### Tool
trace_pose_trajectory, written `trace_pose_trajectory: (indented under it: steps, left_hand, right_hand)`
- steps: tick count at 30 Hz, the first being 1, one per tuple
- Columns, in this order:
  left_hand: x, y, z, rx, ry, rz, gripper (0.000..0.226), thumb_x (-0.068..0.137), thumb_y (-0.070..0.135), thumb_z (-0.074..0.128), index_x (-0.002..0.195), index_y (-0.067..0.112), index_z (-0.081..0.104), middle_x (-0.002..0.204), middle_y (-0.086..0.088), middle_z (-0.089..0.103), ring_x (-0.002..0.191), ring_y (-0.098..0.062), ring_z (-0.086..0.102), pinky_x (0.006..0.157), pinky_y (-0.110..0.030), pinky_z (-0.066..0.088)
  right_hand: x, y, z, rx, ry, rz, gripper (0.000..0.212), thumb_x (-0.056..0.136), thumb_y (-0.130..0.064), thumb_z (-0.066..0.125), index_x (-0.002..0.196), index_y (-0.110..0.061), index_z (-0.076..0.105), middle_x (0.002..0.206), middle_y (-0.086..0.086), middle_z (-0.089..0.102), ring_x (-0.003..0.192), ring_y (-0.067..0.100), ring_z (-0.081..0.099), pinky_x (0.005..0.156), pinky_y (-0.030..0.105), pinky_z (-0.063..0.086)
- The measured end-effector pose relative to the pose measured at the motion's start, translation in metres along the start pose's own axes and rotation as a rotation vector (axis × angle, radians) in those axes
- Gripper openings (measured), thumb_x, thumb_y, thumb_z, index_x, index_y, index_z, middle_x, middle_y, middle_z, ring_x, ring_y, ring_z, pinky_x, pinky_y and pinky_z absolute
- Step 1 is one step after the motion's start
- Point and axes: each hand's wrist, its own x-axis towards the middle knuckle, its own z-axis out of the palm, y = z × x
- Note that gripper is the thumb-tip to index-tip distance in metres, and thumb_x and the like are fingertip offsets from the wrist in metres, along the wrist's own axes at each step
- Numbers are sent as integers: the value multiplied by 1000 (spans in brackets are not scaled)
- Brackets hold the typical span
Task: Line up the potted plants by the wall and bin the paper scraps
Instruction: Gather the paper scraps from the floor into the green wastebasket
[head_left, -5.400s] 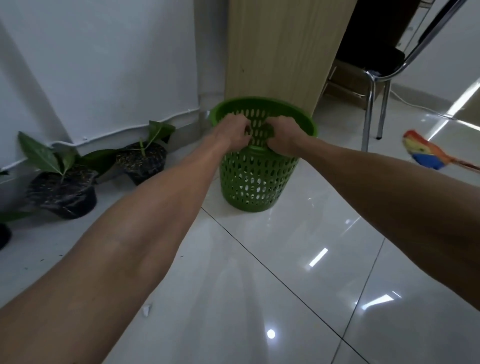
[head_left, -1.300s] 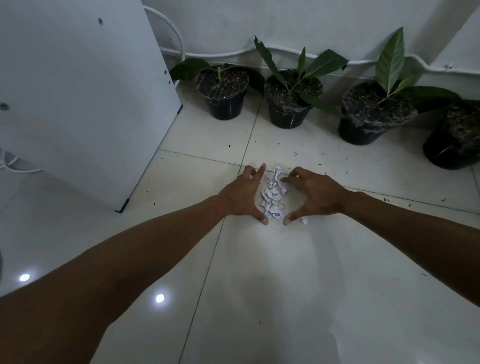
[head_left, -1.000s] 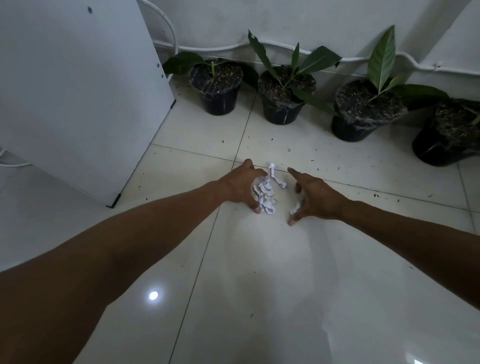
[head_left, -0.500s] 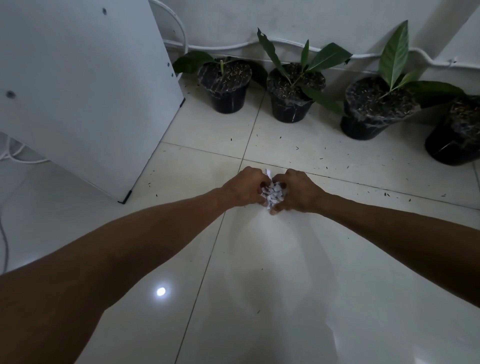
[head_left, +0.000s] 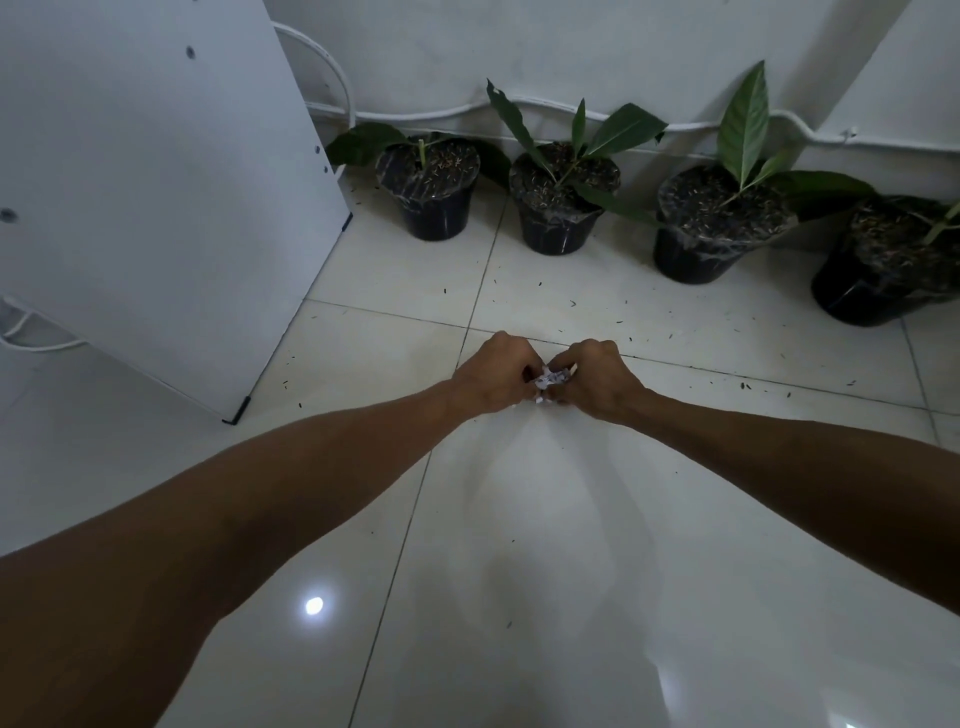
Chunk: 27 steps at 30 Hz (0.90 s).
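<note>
A small bunch of white paper scraps (head_left: 551, 378) is pressed between my two hands just above the floor. My left hand (head_left: 493, 376) curls around it from the left and my right hand (head_left: 597, 379) from the right, knuckles nearly touching. Most of the paper is hidden by my fingers. Several black pots with green-leaved plants stand in a row along the white wall: one at the left (head_left: 428, 195), one beside it (head_left: 563, 202), a third (head_left: 711, 228) and a fourth (head_left: 883, 265) at the right edge. The bin is out of view.
A white panel (head_left: 156, 182) leans or stands at the left, its lower corner near my left forearm. A white cable (head_left: 519, 101) runs along the wall above the pots. Dark specks of soil are scattered on the glossy white floor tiles (head_left: 519, 545).
My hands were at the green bin, then came to the scraps on the floor. Over the last second they swept together and closed, bunching the loose pile into a tight wad.
</note>
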Motion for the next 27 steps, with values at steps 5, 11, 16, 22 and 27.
trace_pose_trajectory:
  steps: [5, 11, 16, 22, 27]
  left_hand:
    - [18, 35, -23, 53, 121, 100, 16, 81, 17, 79, 94, 8, 80, 93, -7, 79, 69, -13, 65, 66, -18, 45]
    - [45, 111, -53, 74, 187, 277, 17, 81, 18, 80, 95, 9, 81, 87, -7, 79, 70, -14, 68, 68, -27, 56]
    - [72, 227, -59, 22, 260, 546, 14, 78, 18, 80, 88, 9, 81, 81, -6, 78, 63, -9, 63, 62, -27, 53]
    - [80, 401, -31, 16, 274, 865, 16, 81, 23, 74, 82, 9, 79, 77, -12, 76, 61, -23, 62, 64, -36, 51]
    - [55, 539, 16, 48, 217, 1052, 20, 87, 22, 64, 89, 7, 78, 89, -17, 75, 81, -32, 68, 68, -38, 46]
  right_hand:
    - [-5, -4, -41, -48, 166, 26, 26, 71, -19, 89, 94, -10, 82, 84, 12, 77, 71, 18, 62, 64, 30, 53]
    - [-41, -6, -123, -121, 361, 38, 26, 74, -14, 87, 97, -4, 82, 86, 14, 78, 70, 21, 66, 69, 33, 57]
    - [-116, 16, -219, -192, 591, 104, 12, 78, -11, 79, 80, 1, 78, 72, 20, 72, 63, 20, 60, 58, 29, 47]
    - [-249, 57, -310, -394, 881, 296, 16, 82, -9, 66, 78, 4, 73, 77, 27, 69, 70, 32, 61, 60, 34, 35]
    - [-361, 105, -350, -472, 1046, 542, 21, 91, -12, 56, 94, 2, 71, 98, 25, 61, 89, 37, 58, 69, 36, 33]
